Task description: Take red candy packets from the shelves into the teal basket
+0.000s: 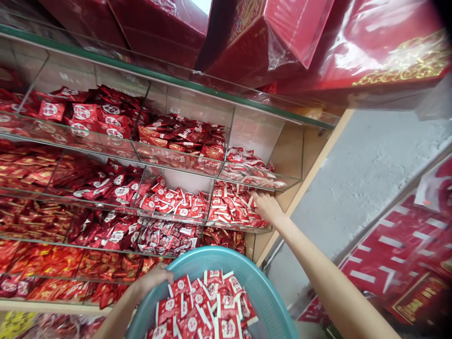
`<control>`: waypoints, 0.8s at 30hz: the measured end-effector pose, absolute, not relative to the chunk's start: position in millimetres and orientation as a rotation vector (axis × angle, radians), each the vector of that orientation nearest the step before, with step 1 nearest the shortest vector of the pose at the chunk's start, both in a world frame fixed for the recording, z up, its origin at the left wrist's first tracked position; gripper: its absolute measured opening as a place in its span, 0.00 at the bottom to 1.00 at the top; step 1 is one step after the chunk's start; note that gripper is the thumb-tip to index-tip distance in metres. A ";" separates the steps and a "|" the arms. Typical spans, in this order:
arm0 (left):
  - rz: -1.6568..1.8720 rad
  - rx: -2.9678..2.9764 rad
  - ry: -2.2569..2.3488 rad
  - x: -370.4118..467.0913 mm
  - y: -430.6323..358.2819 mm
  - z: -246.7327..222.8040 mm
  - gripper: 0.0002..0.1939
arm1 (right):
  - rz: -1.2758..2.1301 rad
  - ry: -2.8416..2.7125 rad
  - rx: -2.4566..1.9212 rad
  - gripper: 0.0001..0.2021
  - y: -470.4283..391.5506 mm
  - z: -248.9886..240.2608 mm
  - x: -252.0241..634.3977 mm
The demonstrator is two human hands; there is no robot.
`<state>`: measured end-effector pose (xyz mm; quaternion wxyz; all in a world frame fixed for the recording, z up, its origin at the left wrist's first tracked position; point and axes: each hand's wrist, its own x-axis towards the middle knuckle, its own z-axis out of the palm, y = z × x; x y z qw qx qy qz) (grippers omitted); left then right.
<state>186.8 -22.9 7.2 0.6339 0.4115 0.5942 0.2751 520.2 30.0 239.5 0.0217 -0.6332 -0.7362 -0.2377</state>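
Note:
A teal plastic basket (275, 292) holding many red and white packets (197, 306) is at the bottom centre. My left hand (157, 278) grips the basket's rim at its left side, with the fingers bent over the edge. My right hand (267, 206) reaches into the right-hand compartment of a glass-divided shelf, over a pile of small red and white packets (231, 205). Its fingers touch the right part of that pile; whether a packet is between them is too small to tell.
Glass shelves (169, 162) with dividers hold red packets on the left and centre. Large wrapped red boxes (282, 37) sit overhead. A wooden side panel (300, 188) and grey wall (353, 160) stand right, beside hanging red packaging (391, 245).

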 end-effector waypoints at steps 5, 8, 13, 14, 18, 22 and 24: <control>0.601 0.947 1.338 186.9 -23.7 10.0 0.13 | -0.268 -2.375 -1.776 0.29 27.5 252.2 536.2; 0.603 0.976 1.308 187.2 -25.8 14.0 0.14 | 0.085 -2.399 -1.776 0.29 26.1 253.2 539.4; 0.616 0.952 1.287 190.3 -28.8 21.4 0.13 | 0.116 -2.427 -1.820 0.33 32.1 238.7 537.0; 0.614 0.944 1.297 191.2 -28.8 22.5 0.13 | 0.086 -2.425 -1.820 0.33 33.4 236.4 535.9; 0.576 1.009 1.296 193.9 -28.5 26.4 0.09 | -0.016 -2.428 -1.906 0.31 33.2 235.0 530.4; 0.583 1.011 1.291 193.5 -28.3 26.8 0.08 | -0.204 -2.433 -1.934 0.33 32.9 236.4 529.5; 0.590 1.002 1.295 192.5 -27.9 25.3 0.08 | -0.221 -2.445 -1.871 0.31 35.5 234.6 533.0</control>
